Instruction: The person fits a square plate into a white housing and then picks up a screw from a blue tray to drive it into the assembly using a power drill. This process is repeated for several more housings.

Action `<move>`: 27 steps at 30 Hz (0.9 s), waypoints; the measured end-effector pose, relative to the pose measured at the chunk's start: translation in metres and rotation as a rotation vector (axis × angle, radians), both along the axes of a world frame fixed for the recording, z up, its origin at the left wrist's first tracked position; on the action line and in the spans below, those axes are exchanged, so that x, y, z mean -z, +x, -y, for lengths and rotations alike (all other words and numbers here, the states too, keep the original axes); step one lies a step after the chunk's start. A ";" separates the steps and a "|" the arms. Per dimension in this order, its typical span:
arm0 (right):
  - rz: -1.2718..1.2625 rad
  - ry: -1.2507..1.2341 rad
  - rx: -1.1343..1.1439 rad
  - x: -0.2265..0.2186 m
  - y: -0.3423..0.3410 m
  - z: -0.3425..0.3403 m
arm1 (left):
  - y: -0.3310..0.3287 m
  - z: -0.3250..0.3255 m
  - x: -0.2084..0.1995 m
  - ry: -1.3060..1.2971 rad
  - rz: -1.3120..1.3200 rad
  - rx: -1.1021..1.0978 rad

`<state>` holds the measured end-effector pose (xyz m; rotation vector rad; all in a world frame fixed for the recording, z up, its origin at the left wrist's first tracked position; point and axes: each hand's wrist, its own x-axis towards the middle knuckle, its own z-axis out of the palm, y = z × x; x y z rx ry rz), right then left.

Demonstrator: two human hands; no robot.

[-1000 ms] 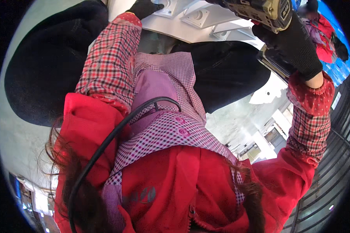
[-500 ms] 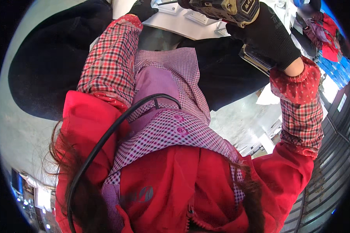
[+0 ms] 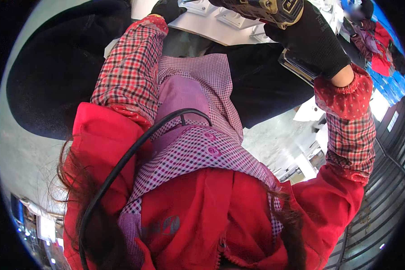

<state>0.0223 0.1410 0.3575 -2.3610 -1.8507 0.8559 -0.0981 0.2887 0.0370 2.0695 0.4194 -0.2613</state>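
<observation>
My right hand (image 3: 308,42), in a black knit glove, is wrapped round a cordless power drill (image 3: 267,10) in tan and black. The top of the frame cuts off part of the drill, which lies over a white panel (image 3: 195,25). White fittings, one a raised plate (image 3: 238,19), sit on that panel. At its left end is my left hand (image 3: 167,11), also black-gloved. One finger or thumb points right, toward the fittings; the other fingers are dark and partly out of frame, so their grip is hidden.
My dark-trousered legs (image 3: 54,67) spread either side below the panel. A stack of flat dark pieces (image 3: 297,67) is beneath my right wrist. A black cable (image 3: 121,164) curves across my apron. Another person in red (image 3: 378,45) is at the upper right, near blue material (image 3: 391,87).
The drill has shifted slightly up and right in the picture, still in my right hand. My left hand stays at the panel's left end. The other person has moved a little.
</observation>
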 end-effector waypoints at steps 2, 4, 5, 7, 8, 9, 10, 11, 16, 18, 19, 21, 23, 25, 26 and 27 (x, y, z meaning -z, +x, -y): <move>0.004 -0.005 0.000 0.002 0.000 -0.001 | 0.000 0.001 0.004 0.003 0.013 -0.002; 0.007 -0.006 -0.005 0.002 0.001 -0.001 | 0.000 0.001 0.005 0.024 0.009 -0.001; 0.007 -0.010 -0.001 0.002 0.001 -0.001 | 0.000 0.002 0.004 0.023 0.009 -0.002; 0.002 -0.020 0.004 0.003 0.001 -0.001 | -0.002 0.004 0.000 0.071 -0.028 -0.005; -0.002 -0.020 -0.001 0.004 -0.001 -0.003 | -0.003 0.002 0.005 0.071 -0.030 -0.007; 0.009 -0.031 0.011 0.001 -0.005 0.000 | 0.004 0.002 0.011 0.036 0.012 0.016; 0.020 -0.043 0.022 -0.001 -0.005 0.001 | 0.010 0.005 0.016 0.000 0.055 0.040; 0.027 -0.050 0.039 -0.001 -0.004 0.005 | 0.018 0.010 0.010 -0.040 0.002 0.070; -0.006 -0.039 0.000 0.008 -0.008 -0.003 | 0.051 -0.063 0.061 -0.271 0.243 0.105; 0.000 -0.039 0.010 0.008 -0.009 0.001 | 0.063 -0.057 0.039 -0.169 0.260 0.052; 0.008 -0.042 0.009 0.006 -0.009 -0.001 | 0.068 -0.052 0.033 -0.119 0.264 0.045; 0.017 -0.055 0.013 0.002 -0.010 -0.002 | 0.078 -0.032 0.025 -0.037 0.272 0.050; -0.004 -0.035 -0.011 0.009 -0.009 -0.007 | 0.058 -0.033 0.010 0.022 0.247 0.018; -0.006 -0.039 -0.005 0.008 -0.007 -0.007 | 0.064 -0.027 0.002 0.060 0.249 0.015; -0.003 -0.042 0.004 0.010 -0.008 -0.008 | 0.065 -0.024 -0.001 0.073 0.252 0.013; -0.006 -0.040 -0.003 0.009 -0.010 -0.010 | 0.068 -0.027 0.000 0.101 0.252 0.006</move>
